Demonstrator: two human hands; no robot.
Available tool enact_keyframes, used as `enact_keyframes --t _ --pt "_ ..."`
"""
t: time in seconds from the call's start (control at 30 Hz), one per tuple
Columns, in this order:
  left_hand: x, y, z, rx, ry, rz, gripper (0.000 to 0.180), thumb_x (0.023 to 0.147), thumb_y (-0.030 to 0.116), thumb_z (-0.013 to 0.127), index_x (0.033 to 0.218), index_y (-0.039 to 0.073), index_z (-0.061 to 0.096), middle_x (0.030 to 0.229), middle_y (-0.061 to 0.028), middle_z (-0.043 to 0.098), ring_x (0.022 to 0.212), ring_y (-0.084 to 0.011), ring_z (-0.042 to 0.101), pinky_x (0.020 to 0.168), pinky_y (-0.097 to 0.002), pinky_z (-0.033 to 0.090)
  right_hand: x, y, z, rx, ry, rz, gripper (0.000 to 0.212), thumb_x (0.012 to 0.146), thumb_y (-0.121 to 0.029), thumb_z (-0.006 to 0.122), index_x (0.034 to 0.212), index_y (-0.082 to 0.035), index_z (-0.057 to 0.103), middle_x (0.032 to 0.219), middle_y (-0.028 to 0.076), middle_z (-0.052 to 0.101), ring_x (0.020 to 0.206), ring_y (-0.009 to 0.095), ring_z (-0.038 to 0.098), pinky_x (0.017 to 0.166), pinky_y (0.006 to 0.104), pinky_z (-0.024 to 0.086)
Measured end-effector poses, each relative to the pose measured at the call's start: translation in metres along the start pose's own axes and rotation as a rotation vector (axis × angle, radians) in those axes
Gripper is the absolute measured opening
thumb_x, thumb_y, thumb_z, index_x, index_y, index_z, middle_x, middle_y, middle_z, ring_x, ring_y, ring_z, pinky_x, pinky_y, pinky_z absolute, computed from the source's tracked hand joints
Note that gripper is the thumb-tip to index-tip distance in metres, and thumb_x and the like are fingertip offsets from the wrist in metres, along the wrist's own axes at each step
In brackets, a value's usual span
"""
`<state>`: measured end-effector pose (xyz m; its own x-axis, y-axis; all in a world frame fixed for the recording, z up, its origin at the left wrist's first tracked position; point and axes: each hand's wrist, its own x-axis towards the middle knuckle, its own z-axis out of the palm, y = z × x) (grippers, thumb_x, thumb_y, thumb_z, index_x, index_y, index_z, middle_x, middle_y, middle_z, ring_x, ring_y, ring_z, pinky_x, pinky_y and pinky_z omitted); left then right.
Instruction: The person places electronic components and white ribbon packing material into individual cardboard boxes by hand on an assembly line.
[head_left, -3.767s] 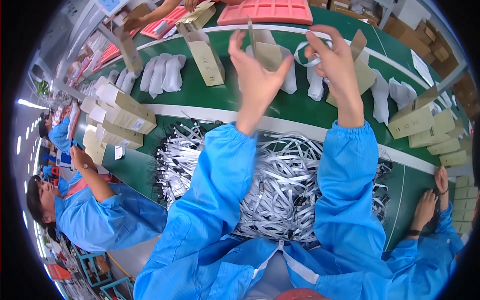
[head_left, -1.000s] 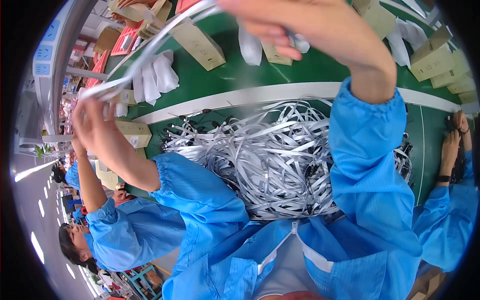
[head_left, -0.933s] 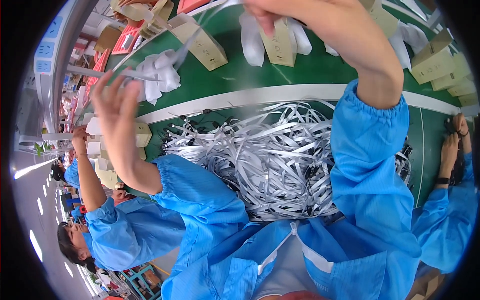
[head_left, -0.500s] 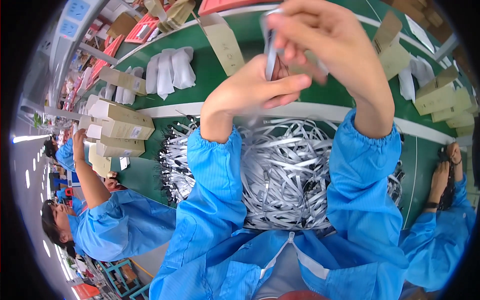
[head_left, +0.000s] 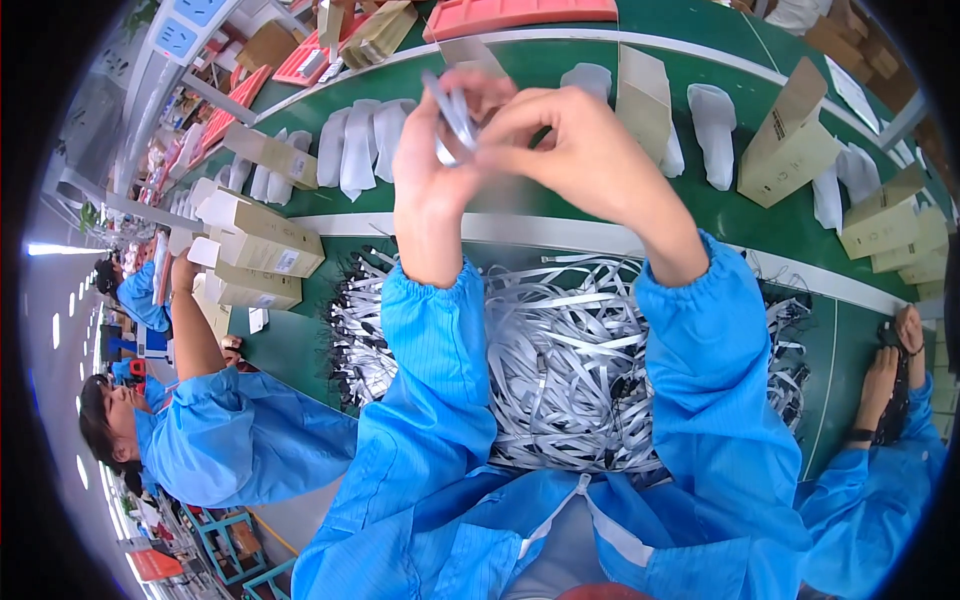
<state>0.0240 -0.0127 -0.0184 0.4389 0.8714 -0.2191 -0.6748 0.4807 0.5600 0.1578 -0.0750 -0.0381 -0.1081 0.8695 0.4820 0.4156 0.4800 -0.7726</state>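
My left hand (head_left: 430, 165) is raised over the green work surface, its fingers closed round a looped flat white cable (head_left: 459, 128), blurred by motion. Close against it, my right hand (head_left: 575, 145) has thumb and forefinger pinched at the loop's right side. Exactly where those fingertips meet the cable is smeared. Between my forearms lies a big tangled pile of flat white cables (head_left: 570, 370) with dark ends.
An open cream box (head_left: 643, 105) stands behind my right hand, another cream box (head_left: 790, 150) farther right. White wrapped pouches (head_left: 358, 150) lie at left. A pale rail (head_left: 520, 228) crosses beyond the pile. Co-workers sit on the left (head_left: 240, 430) and right (head_left: 875, 470).
My hands have shifted left; the right has come down beside the left. The held strip, upright before, is now a blurred loop. The view has shifted slightly, uncovering boxes and pouches at right.
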Motion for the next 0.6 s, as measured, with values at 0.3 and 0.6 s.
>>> enact_keyframes --t 0.3,0.6 --pt "0.040 0.030 -0.056 -0.013 -0.947 -0.147 0.066 0.100 0.061 0.032 0.117 0.000 0.053 0.087 -0.0006 0.065 0.072 -0.0079 0.063 0.054 -0.0176 0.044 0.006 -0.019 0.018 0.010 0.275 -0.058 0.041 0.087 -0.014 0.070 0.125 0.000 0.060 0.093 0.009 0.071 0.080 0.012 0.065 0.071 0.0267 0.052" --pt "0.021 -0.011 -0.026 0.791 -0.179 0.244 0.087 0.093 0.074 0.012 0.118 0.005 0.058 0.079 -0.0014 0.062 0.058 -0.0081 0.054 0.046 -0.0222 0.041 0.007 -0.026 0.023 -0.041 0.249 0.083 0.026 0.089 -0.003 0.064 0.115 -0.001 0.067 0.084 0.009 0.070 0.070 0.009 0.063 0.064 0.0233 0.049"
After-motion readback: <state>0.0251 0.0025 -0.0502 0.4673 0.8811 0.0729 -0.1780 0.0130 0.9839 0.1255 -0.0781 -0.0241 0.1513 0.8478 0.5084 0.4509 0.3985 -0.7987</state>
